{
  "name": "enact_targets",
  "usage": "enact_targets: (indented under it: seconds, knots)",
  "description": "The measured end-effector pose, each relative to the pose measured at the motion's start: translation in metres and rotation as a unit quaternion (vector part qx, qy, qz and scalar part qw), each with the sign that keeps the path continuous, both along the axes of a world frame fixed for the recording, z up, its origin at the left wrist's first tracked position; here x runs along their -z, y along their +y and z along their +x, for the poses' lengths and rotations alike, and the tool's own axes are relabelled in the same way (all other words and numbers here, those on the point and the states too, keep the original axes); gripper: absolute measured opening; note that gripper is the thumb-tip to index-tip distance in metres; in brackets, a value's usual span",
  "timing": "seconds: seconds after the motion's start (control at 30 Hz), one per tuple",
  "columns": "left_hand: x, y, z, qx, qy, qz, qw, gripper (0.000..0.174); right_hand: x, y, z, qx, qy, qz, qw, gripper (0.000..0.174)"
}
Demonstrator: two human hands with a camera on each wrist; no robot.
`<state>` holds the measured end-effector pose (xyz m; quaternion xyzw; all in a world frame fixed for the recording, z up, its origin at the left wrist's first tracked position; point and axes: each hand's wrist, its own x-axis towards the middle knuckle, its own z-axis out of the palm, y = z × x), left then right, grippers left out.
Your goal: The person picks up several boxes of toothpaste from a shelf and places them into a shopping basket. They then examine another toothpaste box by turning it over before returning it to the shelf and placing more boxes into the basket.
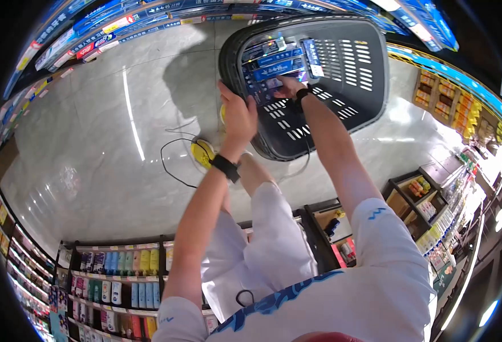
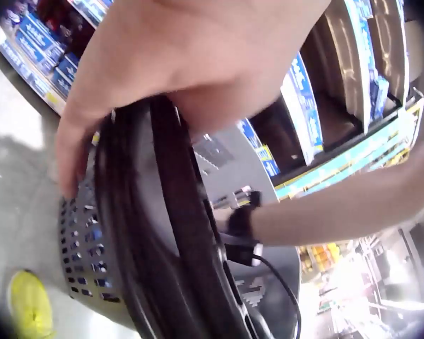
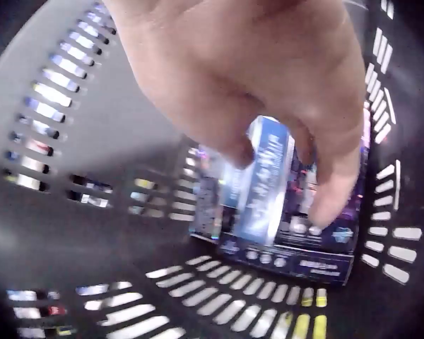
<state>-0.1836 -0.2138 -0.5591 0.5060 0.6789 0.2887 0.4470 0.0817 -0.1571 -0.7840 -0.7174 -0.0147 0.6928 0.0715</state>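
A grey plastic shopping basket [image 1: 377,102] with slotted walls stands in front of me. My left hand [image 1: 240,118] grips its near left rim, the fingers over the outside in the left wrist view, where the dark rim [image 2: 131,212] runs beneath the palm. My right hand [image 1: 288,88] reaches down inside the basket, among boxes at its left end. In the right wrist view, thumb and curled fingers lie either side of a slim blue toothpaste box [image 3: 267,187]. Beneath it lies a dark purple box [image 3: 318,265]. Another blue box [image 1: 312,57] leans at the basket's far wall.
Shelves of toothpaste boxes [image 1: 100,37] run along the far side. Bottles [image 1: 128,261] fill shelves behind me. A yellow shoe [image 1: 202,153] and a looped black cable [image 1: 168,165] are on the shiny grey floor [image 1: 91,125]. Packaged goods [image 1: 442,102] line the right side.
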Motion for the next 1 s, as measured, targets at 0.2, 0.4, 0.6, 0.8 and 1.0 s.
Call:
enact_targets:
  seconds: [0.2,0.4,0.6,0.8,1.0]
  knots:
    - [0.009,-0.002,0.007,-0.011,-0.020,0.008,1.000,0.087,0.030,0.009,-0.056,0.069,-0.018,0.043,0.997,0.064]
    - [0.010,0.000,0.005,-0.002,-0.013,-0.016,1.000,0.088,-0.011,0.007,-0.065,0.218,-0.032,0.079,0.972,0.050]
    - [-0.047,0.030,-0.010,0.034,-0.049,-0.125,0.990,0.101,-0.172,0.016,0.001,0.195,0.393,0.022,0.898,0.044]
    - [-0.244,0.022,-0.043,-0.093,-0.367,-0.174,0.909,0.069,-0.475,-0.042,0.008,-0.278,0.267,0.226,0.895,0.058]
    - [-0.422,-0.015,-0.051,-0.005,-0.548,-0.007,0.836,0.058,-0.700,-0.078,-0.036,-0.371,0.214,0.335,0.839,0.062]
